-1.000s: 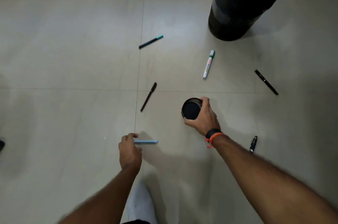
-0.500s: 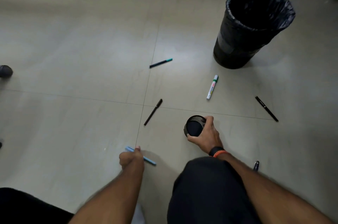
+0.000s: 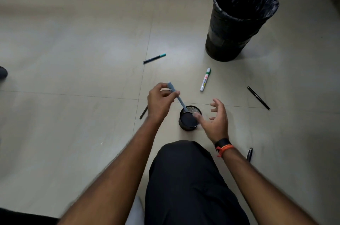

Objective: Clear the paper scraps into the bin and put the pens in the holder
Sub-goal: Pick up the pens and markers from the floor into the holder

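Our left hand [image 3: 160, 101] pinches a light blue pen [image 3: 176, 97] between thumb and curled fingers, gripping it near its upper end. The pen is a slim, matte stick tilted down to the right, and its lower tip dips just inside the far left rim of the holder [image 3: 188, 128]. The holder is a short black cylinder with a fine mesh wall. It stands upright on the floor [image 3: 73, 59], just beyond our knee [image 3: 184, 178], which is clad in black cloth.

Our right hand [image 3: 216, 120] holds nothing. Its fingers are spread and loosely bent, palm turned left, just to the right of the holder. The thumb tip lies over the holder's right rim, though we cannot tell whether it touches. A black band and an orange cord [image 3: 223, 144] circle that wrist.

The floor is large, pale, glossy tiles with thin grout lines. On it lie:

- a white marker [image 3: 205, 80] with a green cap, beyond the holder
- a dark pen with a teal cap [image 3: 154, 58], farther left
- a thin black pen [image 3: 258, 98], well to the right
- a dark pen [image 3: 143, 112], partly hidden behind our left hand
- a stubby black pen [image 3: 249, 154], near our right forearm

The bin [image 3: 237, 28] stands at the far right. It is a tapered round tub lined with a crinkled black plastic bag.
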Demonstrator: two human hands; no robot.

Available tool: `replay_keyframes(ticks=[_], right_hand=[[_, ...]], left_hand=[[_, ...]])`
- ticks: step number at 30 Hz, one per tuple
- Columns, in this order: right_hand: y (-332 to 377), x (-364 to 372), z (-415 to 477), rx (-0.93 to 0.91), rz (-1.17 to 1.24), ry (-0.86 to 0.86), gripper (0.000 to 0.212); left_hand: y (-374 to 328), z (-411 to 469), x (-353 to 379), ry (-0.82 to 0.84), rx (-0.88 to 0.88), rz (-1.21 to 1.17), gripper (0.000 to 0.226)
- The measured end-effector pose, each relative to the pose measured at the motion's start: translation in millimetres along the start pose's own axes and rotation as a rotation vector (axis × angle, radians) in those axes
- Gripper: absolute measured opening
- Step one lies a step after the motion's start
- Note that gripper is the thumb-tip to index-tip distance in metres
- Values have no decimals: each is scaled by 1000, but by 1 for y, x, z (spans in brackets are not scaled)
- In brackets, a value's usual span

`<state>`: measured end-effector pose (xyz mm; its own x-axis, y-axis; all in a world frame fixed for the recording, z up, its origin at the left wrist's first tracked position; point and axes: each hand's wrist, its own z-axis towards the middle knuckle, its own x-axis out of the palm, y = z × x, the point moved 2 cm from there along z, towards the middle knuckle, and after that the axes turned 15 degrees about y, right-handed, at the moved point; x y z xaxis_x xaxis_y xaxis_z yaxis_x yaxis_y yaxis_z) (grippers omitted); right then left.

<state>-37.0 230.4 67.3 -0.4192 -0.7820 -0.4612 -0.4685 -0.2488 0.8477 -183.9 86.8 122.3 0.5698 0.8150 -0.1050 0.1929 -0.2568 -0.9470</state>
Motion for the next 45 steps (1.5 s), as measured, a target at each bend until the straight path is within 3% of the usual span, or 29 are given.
replay_keyframes(ticks=[4,8,13,17,22,28,33,36,40,43,45], right_hand=[[-2,-43,-4,54,199,-331,32],[-50,-69,-31,236,172,-391,13],[-103,-80,-66,353,111,-365,10],[-116,-86,-79,400,92,-407,11],[-136,-94,-90,591,47,-450,13],[-151,-99,-91,777,-86,-234,35],[-154,-96,-80,796,-169,-105,23],[-142,-96,-65,698,-100,-98,18],[-76,-90,-37,307,337,-163,47],[-10,-76,-16,-10,345,-99,62],[18,-58,-7,-146,231,-30,60]], left_hand=[[1,-2,24,153,36,268,24],[16,-5,39,223,-15,557,21],[29,-3,51,257,-87,833,24],[47,-3,49,269,-91,814,23],[58,-4,44,200,-51,754,30],[67,-6,29,94,-41,700,30],[86,-13,3,44,-162,684,23],[101,-21,-9,48,-241,729,27],[123,-24,-13,195,-318,907,51],[138,-24,-9,364,-335,1045,88],[146,-27,-4,447,-402,1083,107]])
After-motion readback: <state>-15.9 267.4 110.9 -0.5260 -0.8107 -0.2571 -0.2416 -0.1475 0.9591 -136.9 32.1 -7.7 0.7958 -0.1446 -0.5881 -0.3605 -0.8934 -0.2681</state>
